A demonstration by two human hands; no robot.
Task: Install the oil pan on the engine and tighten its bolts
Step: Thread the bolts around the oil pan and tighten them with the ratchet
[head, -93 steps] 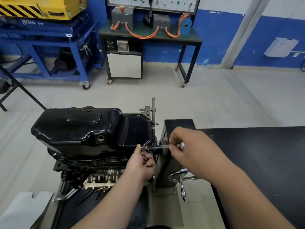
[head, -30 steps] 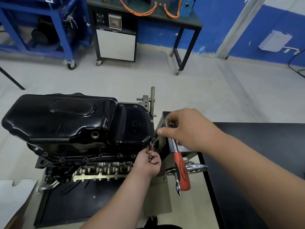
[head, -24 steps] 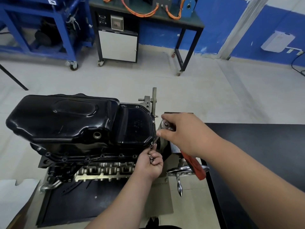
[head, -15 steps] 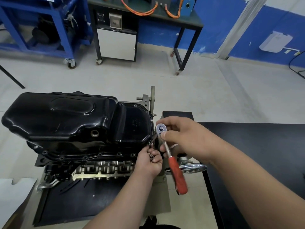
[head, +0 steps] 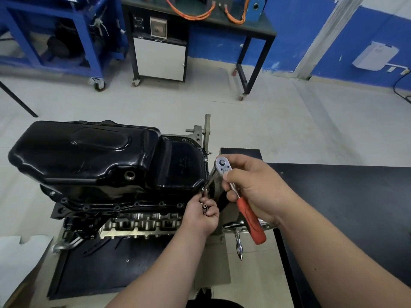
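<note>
Hard to make out: the tip of the thin extension [head: 209, 181] under the ratchet head reaches the near right corner of the oil pan [head: 89, 156], but the contact there is too small to read. The left fingertips are hidden behind the knuckles. A chrome handwheel [head: 231, 226] is mostly covered by the right wrist and the tool handle. Both forearms are cut off at the bottom edge.

Left grip [head: 201, 215]: low at the pan's corner, back of hand up, fingers curled round several loose bolts [head: 203, 208], which show in the gap by the thumb.

Right grip [head: 255, 187]: thumb and fingers clasp the neck of the ratchet [head: 250, 221] just below its round head. The red handle hangs down and right, free of the palm.

Oil pan: black, glossy, seated on top of the engine [head: 138, 222]. A row of flange bolts [head: 115, 206] is visible along its near edge, and the drain hole [head: 129, 175] faces the camera.

Around: the engine sits over a black mat [head: 100, 267]. A dark desk [head: 347, 207] is at right, close to the right forearm. A stand bracket [head: 207, 132] rises behind the pan. Across the floor are a blue cart [head: 84, 30] and a black trolley [head: 255, 30] with orange cables [head: 189, 15]. A white box [head: 375, 55] is on the blue wall.
</note>
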